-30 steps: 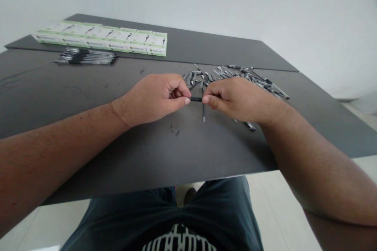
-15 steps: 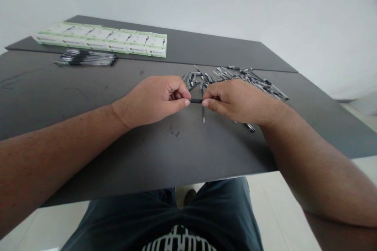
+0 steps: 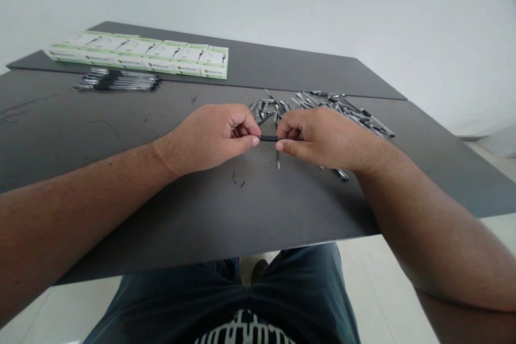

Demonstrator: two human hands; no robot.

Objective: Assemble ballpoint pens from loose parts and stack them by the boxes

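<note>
Between my two hands a pen (image 3: 269, 138) is held level; only its short black grip section shows, and both ends are hidden by fingers. My left hand (image 3: 221, 131) pinches one end with thumb and forefinger. The other end is pinched by my right hand (image 3: 314, 134). Behind and beneath the right hand lies a loose pile of pen parts (image 3: 358, 114), clear tubes and black pieces mixed together. Small caps and clear pieces (image 3: 264, 105) lie just beyond the gap between the hands.
Green and white boxes (image 3: 161, 67) stand in a row at the back left. A bundle of pens (image 3: 121, 80) lies in front of them on the dark grey table (image 3: 193, 220). A clear-and-black pen part (image 3: 342, 174) sits under the right wrist.
Almost nothing differs. My right thumb and forefinger have loosened or shifted very slightly at the pen; both hands stay in place.
</note>
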